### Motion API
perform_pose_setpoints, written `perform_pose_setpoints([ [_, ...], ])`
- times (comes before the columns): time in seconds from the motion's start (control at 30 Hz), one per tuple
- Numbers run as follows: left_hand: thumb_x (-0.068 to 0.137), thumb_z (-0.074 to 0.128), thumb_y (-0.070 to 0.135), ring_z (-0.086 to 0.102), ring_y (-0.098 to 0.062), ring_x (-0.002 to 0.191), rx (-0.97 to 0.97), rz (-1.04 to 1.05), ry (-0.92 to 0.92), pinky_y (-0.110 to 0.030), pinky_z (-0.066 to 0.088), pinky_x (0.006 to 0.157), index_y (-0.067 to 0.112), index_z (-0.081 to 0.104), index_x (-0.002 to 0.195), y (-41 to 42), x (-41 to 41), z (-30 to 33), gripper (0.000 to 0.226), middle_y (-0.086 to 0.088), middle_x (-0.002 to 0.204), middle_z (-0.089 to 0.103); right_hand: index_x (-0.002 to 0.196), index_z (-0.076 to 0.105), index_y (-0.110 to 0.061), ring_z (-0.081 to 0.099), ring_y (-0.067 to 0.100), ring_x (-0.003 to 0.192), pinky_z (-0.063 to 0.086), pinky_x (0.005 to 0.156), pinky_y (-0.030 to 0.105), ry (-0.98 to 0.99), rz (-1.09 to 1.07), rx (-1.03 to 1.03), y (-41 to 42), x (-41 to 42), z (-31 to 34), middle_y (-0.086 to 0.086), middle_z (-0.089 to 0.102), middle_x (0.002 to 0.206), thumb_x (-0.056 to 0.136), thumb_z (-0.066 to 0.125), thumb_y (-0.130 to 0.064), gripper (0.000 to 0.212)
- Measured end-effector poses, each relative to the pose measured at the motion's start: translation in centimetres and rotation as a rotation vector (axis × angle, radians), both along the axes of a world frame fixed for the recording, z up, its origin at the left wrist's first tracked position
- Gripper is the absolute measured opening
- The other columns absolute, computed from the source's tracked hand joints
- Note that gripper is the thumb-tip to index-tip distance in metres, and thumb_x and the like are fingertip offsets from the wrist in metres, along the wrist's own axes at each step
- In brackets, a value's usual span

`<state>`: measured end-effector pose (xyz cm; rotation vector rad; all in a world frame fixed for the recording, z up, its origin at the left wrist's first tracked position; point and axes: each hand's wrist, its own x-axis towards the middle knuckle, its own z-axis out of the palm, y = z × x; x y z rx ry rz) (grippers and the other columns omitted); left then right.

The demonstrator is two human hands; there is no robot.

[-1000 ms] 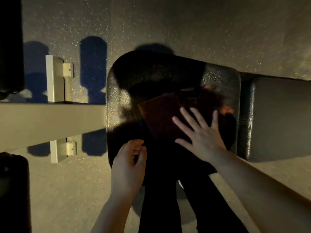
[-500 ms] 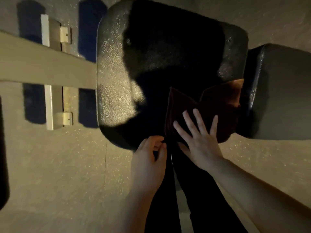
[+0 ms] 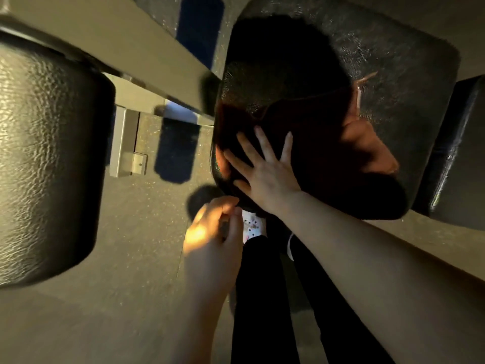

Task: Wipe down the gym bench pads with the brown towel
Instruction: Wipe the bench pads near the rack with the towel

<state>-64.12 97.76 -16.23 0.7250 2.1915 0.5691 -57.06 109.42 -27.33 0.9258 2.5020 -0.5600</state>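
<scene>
Hands first: left hand nearest, hanging just off the near edge of the seat pad, fingers curled loosely toward the thumb, nothing visibly held, a warm patch of light across the knuckles. Right hand further out, forearm reaching in from the lower right, palm flat and fingers spread wide and straight, pressing on the brown towel. Below and between the arms: black trouser legs and a white sock with small dark spots, standing on speckled, grainy floor.

Towel: dark reddish-brown, soft and matte, crumpled into broad folds, spread over the near left part of the seat pad, one thin lit edge curling up at the far right corner; most of it deep in shadow, so weave not readable. Seat pad: black, rounded corners, pebbled vinyl-like grain with a dull sheen, touching nothing but towel and hand. To the right, just beside it with a narrow gap: back pad, same black grained covering, glossy along its near edge. At left, close to the camera: large round roller pad, black, dimpled, shiny, slightly blurred. Behind it: pale, smooth metal frame beam running diagonally to the seat pad, with a square bracket beneath.
</scene>
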Motion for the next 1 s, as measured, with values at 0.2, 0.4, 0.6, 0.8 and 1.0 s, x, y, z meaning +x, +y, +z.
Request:
perform_pose_setpoints([
  [0.2, 0.098, 0.055, 0.026, 0.063, -0.002, 0.088, -0.029, 0.018, -0.088, -0.043, 0.056, 0.083, 0.040, 0.059, 0.098, -1.0, 0.5, 1.4, 0.014, 0.007, 0.099, 0.066, 0.155, -0.005, -0.039, -0.024, 0.033, 0.147, -0.008, 0.109, 0.074, 0.007, 0.397, -0.020, -2.9, 5.3, -0.2, 0.002, -0.021, 0.163, 0.101, 0.040, -0.047, 0.070],
  [0.4, 0.098, 0.055, 0.036, 0.061, -0.001, 0.086, -0.090, -0.182, -0.046, -0.017, 0.048, 0.074, 0.035, 0.061, 0.108, -0.3, 3.5, 0.5, 0.012, 0.019, 0.095, 0.060, 0.156, 0.017, -0.033, -0.006, 0.033, 0.150, 0.008, 0.111, 0.066, 0.032, 0.397, 0.047, -2.7, 15.9, 0.2, 0.003, -0.003, 0.165, 0.077, 0.070, -0.008, 0.098],
  [0.6, 0.098, 0.057, 0.029, 0.064, -0.009, 0.098, -0.178, -0.366, -0.048, -0.018, 0.045, 0.074, 0.024, 0.065, 0.120, -0.3, 6.8, 0.0, 0.024, 0.008, 0.110, 0.066, 0.140, 0.049, -0.018, 0.060, 0.038, 0.117, 0.054, 0.086, 0.053, 0.042, 0.215, 0.074, -1.7, 24.8, 0.1, 0.016, 0.057, 0.137, 0.044, 0.080, 0.014, 0.106],
  [0.8, 0.099, 0.056, 0.030, 0.064, -0.015, 0.103, -0.219, -0.463, -0.048, -0.016, 0.041, 0.070, 0.024, 0.063, 0.123, -0.8, 8.9, 1.0, 0.026, 0.005, 0.111, 0.065, 0.138, 0.053, -0.015, 0.053, 0.031, 0.113, 0.049, 0.083, 0.042, -0.051, -0.028, -0.076, -1.3, 23.9, 3.0, 0.013, 0.050, 0.134, 0.077, 0.067, 0.006, 0.066],
  [1.0, 0.089, 0.058, 0.036, 0.066, -0.009, 0.090, -0.136, -0.382, -0.114, -0.032, 0.055, 0.082, 0.022, 0.068, 0.110, 0.5, 9.3, 3.1, 0.027, 0.006, 0.102, 0.066, 0.115, 0.063, -0.023, 0.052, 0.021, 0.105, 0.044, 0.081, 0.031, 0.097, -0.687, -0.381, -0.8, 21.6, 8.3, -0.001, 0.050, 0.118, 0.093, 0.046, 0.002, 0.038],
])
